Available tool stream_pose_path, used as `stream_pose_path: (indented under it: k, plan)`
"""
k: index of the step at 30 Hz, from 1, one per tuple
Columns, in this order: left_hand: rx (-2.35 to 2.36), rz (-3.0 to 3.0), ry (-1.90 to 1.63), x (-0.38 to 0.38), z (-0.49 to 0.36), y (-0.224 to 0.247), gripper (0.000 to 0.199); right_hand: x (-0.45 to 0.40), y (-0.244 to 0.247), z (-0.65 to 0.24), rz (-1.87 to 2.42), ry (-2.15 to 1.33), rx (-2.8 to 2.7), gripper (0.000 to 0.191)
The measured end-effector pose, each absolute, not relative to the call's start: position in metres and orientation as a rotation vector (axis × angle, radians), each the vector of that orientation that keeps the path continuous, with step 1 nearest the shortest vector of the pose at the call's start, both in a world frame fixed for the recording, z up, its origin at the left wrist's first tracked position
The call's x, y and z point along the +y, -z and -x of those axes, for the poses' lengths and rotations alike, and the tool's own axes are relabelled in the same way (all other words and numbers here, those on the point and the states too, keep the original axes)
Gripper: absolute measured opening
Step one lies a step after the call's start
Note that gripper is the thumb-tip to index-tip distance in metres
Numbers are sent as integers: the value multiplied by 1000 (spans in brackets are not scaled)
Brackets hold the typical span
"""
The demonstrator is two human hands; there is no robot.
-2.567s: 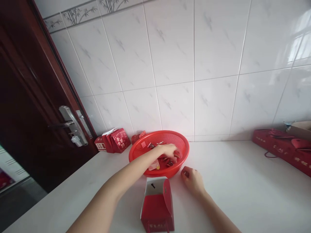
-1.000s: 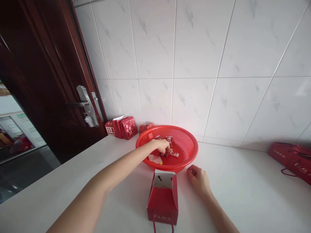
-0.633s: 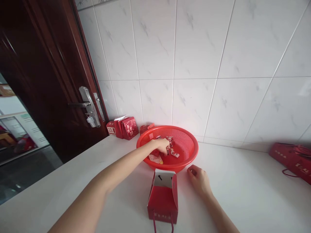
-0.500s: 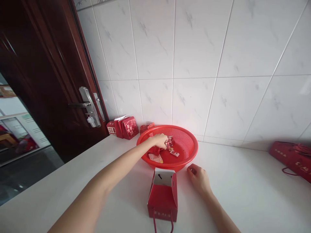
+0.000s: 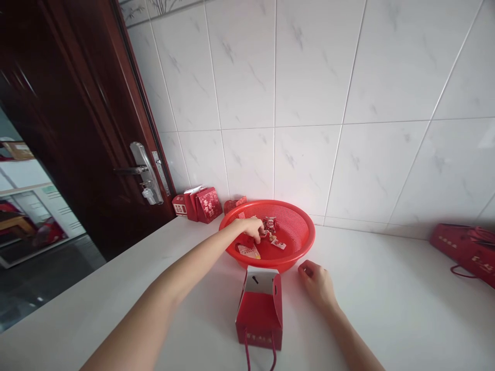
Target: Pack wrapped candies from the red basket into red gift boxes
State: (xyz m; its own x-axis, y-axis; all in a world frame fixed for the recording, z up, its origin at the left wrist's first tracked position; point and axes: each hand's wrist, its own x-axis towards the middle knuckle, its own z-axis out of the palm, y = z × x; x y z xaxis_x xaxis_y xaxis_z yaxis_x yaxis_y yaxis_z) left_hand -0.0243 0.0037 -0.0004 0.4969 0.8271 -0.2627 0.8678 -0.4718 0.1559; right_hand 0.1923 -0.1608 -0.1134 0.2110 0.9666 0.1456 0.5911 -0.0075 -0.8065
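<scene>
Evidently, the small wrapped packets [image 5: 270, 223] lie in the red mesh basket [image 5: 295, 228], with the left hand [image 5: 252, 228] down among them, its fingers bent; whether they grip one, I cannot tell. A light fingertip pinch on one packet at a time should work best, lifted high enough to clear the rim. Apart from it, the right hand [image 5: 317, 283] rests loosely curled on the desk [image 5: 371, 288] just beside the basket, its palm hidden. Nearer stands an open red box [image 5: 259, 314].
</scene>
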Motion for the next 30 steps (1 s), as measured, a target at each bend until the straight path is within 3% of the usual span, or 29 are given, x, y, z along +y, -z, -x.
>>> stream_pose_path:
  k: [9, 19, 26, 28, 30]
  plan:
    - [1396, -2445, 333, 0, 9, 2, 54, -161, 113, -192, 1688, -614, -1474, 16]
    - [1674, -2424, 144, 0, 26, -5, 46, -160, 112, -192, 1692, -602, -1463, 15]
    - [1778, -2182, 148, 2, 41, 5, 114, -160, 113, -193, 1680, -595, -1472, 16]
    - [1762, -2097, 121, 2, 42, 6, 121, -160, 113, -193, 1678, -594, -1472, 16]
    - [1741, -2024, 52, 4, 42, 5, 113, -160, 113, -193, 1680, -595, -1470, 16]
